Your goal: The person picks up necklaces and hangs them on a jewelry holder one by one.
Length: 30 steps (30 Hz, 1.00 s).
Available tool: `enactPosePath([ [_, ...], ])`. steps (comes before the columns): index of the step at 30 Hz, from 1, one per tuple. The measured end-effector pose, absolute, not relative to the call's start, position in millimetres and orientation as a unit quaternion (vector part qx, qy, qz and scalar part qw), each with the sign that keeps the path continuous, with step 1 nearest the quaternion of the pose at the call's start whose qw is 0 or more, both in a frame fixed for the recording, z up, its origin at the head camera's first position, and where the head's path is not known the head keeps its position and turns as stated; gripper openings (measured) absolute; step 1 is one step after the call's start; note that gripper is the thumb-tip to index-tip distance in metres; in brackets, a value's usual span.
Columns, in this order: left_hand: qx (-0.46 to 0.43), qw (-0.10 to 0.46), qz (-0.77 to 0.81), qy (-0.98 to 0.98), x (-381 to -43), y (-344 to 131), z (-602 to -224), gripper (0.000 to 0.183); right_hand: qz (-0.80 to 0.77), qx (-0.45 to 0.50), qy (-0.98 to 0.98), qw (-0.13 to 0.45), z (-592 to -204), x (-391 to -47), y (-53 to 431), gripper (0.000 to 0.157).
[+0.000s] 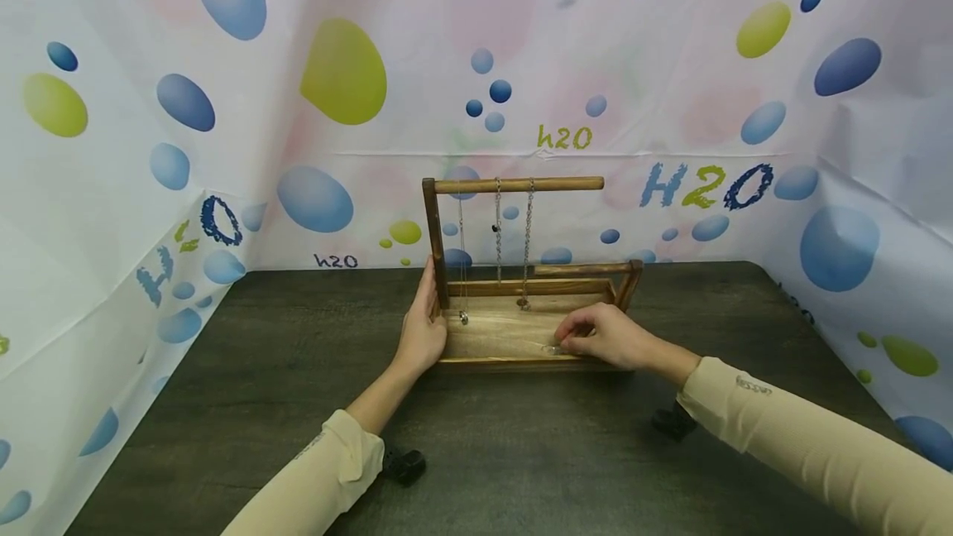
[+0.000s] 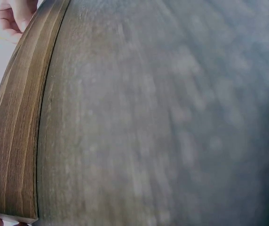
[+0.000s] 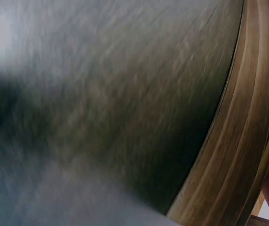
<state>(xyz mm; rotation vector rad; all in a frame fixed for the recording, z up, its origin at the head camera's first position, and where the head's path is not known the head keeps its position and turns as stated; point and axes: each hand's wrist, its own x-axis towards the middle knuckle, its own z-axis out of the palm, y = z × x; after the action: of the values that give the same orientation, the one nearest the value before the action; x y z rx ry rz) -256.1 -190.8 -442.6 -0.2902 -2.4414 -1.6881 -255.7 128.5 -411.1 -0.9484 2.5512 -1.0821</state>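
A wooden jewelry stand (image 1: 514,364) with a shallow tray stands on the dark table. From its top rod (image 1: 566,184) hang a thin necklace (image 1: 461,255) with a small pendant, a chain (image 1: 498,251) with a dark bead, and a thicker chain necklace (image 1: 528,230) with a round pendant. My left hand (image 1: 423,329) rests along the stand's left side, fingers straight up beside the post. Over the tray's right front, my right hand (image 1: 606,336) pinches a small shiny piece of jewelry (image 1: 551,349) low over the tray floor; its exact kind is hidden by the fingertips.
A lower wooden bar (image 1: 581,269) runs along the stand's back right, on a short post (image 1: 631,284). Dark table surface (image 1: 521,453) extends in front of the stand. Behind hangs a white sheet (image 1: 417,64) with blue and green spots.
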Motion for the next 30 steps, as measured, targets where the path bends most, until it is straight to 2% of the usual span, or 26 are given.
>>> enactPosePath([
  [12,-0.088,0.075,-0.564,-0.818,-256,-191,-442,0.102,-0.334,-0.395,0.844,0.140,-412,-272,124,0.010],
  [23,-0.090,0.075,-0.564,-0.817,-255,-189,-440,0.102,-0.313,-0.402,0.842,0.175,-417,-284,121,0.011],
  [30,-0.090,0.076,-0.566,-0.816,-256,-190,-439,0.102,-0.307,-0.398,0.846,0.178,-419,-288,120,0.015],
])
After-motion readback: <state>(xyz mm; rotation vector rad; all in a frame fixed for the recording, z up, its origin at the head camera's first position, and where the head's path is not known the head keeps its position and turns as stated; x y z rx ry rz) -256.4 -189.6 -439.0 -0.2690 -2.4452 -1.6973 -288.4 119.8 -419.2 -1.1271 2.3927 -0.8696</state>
